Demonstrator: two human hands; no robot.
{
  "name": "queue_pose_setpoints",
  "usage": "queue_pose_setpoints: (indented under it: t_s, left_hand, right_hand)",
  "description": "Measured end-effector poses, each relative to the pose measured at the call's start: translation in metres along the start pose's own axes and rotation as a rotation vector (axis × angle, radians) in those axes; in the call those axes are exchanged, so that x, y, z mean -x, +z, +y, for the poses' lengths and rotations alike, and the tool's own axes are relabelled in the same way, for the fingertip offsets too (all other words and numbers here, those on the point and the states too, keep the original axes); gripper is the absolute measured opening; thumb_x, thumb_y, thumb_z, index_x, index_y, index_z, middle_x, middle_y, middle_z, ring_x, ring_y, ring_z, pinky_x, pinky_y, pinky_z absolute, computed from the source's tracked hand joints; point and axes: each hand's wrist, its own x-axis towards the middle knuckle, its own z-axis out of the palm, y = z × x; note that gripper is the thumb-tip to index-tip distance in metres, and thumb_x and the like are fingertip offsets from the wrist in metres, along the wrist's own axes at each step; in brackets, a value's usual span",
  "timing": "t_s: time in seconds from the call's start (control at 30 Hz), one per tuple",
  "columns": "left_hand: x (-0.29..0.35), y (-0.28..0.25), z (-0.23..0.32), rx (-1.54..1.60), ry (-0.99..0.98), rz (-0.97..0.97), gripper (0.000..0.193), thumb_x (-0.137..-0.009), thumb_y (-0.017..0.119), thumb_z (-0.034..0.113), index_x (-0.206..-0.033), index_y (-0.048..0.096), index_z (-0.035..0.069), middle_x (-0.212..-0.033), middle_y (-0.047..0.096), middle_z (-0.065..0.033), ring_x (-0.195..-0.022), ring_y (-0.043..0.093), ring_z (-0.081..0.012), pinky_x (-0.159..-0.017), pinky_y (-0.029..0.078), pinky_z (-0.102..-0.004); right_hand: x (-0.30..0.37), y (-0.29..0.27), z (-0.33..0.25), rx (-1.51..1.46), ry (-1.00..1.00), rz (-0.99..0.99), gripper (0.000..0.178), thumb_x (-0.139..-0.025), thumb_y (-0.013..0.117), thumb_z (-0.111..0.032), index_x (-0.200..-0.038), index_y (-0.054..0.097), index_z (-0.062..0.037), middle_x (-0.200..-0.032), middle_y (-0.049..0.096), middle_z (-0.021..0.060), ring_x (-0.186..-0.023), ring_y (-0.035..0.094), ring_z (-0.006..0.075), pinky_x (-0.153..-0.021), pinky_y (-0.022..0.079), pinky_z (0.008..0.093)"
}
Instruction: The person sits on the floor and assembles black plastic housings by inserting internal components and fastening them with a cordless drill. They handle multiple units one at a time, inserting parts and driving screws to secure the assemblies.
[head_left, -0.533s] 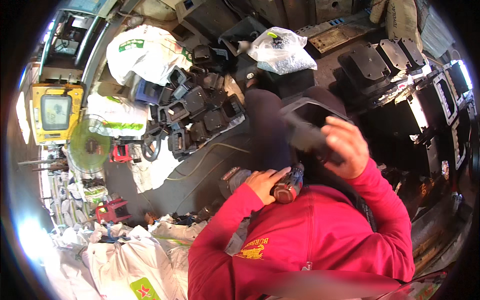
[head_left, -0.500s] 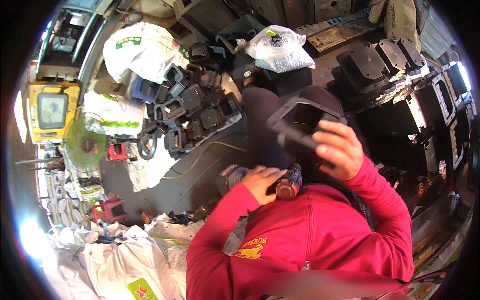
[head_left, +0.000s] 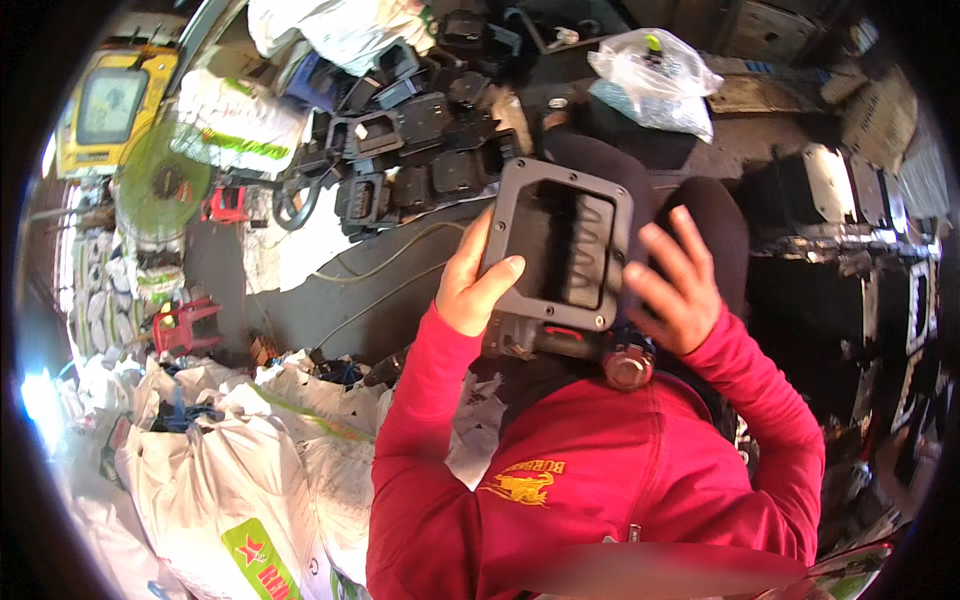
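Hiding part of a tool (head_left: 628,367), black housing (head_left: 583,250) sits gripped in left hand (head_left: 474,286); blurred right hand (head_left: 682,290) spreads.

Before the person (head_left: 600,450) I see a housing (head_left: 552,235) over a power tool (head_left: 629,366); beyond, a bag (head_left: 655,90) on a box (head_left: 640,142); to the person's left, piled casings (head_left: 424,122), then a fan (head_left: 165,178), sacks (head_left: 210,480) nearer; right, stacked cases (head_left: 805,310).

My left hand (head_left: 473,285) has left the black-and-red cordless power drill (head_left: 630,367) and now grips the black rectangular open-faced housing (head_left: 552,242) by its left rim. The housing has turned face-up; my right hand (head_left: 680,285) has let go, fingers spread beside its right edge.
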Motion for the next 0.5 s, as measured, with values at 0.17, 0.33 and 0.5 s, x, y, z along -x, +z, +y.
queue_pose_setpoints:
  t_s: [0.17,0.33,0.5]
  left_hand:
    - [-0.011,-0.057,-0.009,-0.474,0.116,0.173,0.065,-0.084,0.062,0.012,-0.142,0.039,-0.004,-0.145,0.040,-0.0198,-0.137,0.037,-0.0295,-0.113,0.027,-0.0348]
    - [-0.032,-0.110,-0.055,0.138,-0.343,0.306,0.059,-0.087,0.061,0.019,-0.143,0.043,0.015,-0.120,0.057,-0.0074,-0.103,0.059,-0.0272,-0.072,0.056,-0.0416]
    - [-0.082,-0.169,-0.143,0.510,-0.538,0.614,0.037,-0.081,0.067,0.024,-0.115,0.055,0.019,-0.105,0.056,-0.0061,-0.073,0.057,-0.0274,-0.057,0.055,-0.0462]
  right_hand:
    - [0.022,-0.001,0.048,0.170,0.394,-0.057,0.077,-0.062,0.081,-0.006,-0.134,0.053,-0.0107,-0.147,0.040,0.0157,-0.140,0.029,0.0414,-0.113,0.030,0.0488]
    - [0.060,0.022,0.078,0.292,0.486,-0.120,0.071,-0.067,0.079,-0.013,-0.134,0.054,-0.0150,-0.150,0.038,0.0140,-0.140,0.030,0.0406,-0.112,0.030,0.0486]
    - [0.068,0.030,0.090,0.324,0.460,-0.144,0.063,-0.071,0.077,-0.020,-0.131,0.057,-0.0151,-0.149,0.039,0.0136,-0.139,0.032,0.0407,-0.110,0.031,0.0502]
